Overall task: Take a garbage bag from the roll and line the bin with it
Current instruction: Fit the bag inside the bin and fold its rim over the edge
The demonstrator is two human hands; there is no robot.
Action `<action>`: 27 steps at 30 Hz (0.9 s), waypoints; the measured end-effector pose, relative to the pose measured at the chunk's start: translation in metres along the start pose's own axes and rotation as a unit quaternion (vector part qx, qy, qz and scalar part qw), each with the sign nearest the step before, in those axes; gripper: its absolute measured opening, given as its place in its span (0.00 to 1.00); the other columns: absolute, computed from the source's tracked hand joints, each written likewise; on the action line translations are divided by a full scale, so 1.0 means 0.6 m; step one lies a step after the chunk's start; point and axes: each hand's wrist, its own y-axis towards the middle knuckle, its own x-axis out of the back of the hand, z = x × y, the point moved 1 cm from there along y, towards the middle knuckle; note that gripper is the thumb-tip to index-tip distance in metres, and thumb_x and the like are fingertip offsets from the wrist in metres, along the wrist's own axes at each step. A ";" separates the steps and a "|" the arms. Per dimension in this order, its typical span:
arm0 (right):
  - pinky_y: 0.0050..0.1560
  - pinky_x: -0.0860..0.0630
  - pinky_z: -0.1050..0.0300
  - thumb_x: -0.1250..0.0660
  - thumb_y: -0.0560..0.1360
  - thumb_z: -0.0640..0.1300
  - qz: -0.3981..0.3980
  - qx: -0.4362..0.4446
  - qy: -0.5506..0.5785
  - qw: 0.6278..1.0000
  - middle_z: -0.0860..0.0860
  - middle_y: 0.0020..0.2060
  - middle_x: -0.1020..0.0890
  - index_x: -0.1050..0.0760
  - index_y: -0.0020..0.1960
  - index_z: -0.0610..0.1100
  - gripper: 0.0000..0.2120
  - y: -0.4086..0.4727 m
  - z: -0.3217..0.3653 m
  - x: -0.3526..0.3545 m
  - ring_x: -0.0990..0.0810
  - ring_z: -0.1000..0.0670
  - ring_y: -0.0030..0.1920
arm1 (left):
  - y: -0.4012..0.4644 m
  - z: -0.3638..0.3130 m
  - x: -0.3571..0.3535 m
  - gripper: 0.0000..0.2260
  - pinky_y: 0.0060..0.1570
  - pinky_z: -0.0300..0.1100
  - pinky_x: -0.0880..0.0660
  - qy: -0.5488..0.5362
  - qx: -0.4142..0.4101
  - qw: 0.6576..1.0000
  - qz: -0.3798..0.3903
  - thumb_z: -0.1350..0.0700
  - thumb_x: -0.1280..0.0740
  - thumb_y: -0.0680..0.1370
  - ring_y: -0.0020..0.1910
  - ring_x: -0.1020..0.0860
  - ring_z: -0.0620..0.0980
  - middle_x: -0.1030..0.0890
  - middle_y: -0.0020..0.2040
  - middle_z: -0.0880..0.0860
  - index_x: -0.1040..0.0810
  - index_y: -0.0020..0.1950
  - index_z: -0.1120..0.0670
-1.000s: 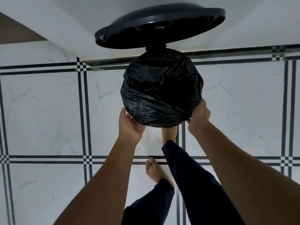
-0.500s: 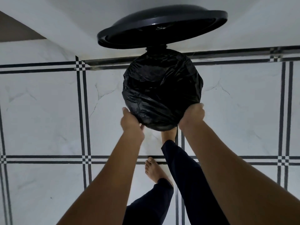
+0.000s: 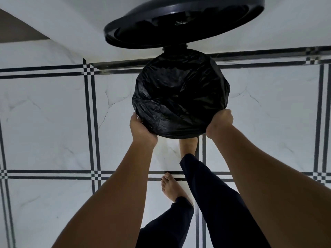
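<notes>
A black garbage bag (image 3: 180, 93) is stretched over the top of a round bin standing on the floor; the bin's body is hidden under the plastic. The bin's round black lid (image 3: 182, 24) stands raised behind it, underside facing me. My left hand (image 3: 141, 129) grips the bag at the rim's near left side. My right hand (image 3: 219, 123) is curled around the bag at the near right side. No roll of bags is in view.
The floor (image 3: 46, 122) is white marble-look tile crossed by black double lines. A white wall (image 3: 71, 29) rises just behind the bin. My bare feet and dark trouser legs (image 3: 211, 203) stand right in front of the bin, one foot partly under it.
Both hands have slid along the bag-covered rim toward me, and my right hand has closed into a tighter curl. The view has tilted down slightly, so the lid sits higher.
</notes>
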 end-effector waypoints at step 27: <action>0.66 0.34 0.53 0.44 0.82 0.38 -0.202 0.379 -0.318 0.845 0.46 0.68 0.25 0.30 0.72 0.45 0.19 -0.005 0.083 -0.043 0.29 0.44 0.69 | 0.027 -0.093 -0.057 0.13 0.59 0.43 0.25 0.395 -0.364 0.828 -0.161 0.62 0.42 0.80 0.56 0.23 0.51 0.22 0.56 0.51 0.21 0.59 0.54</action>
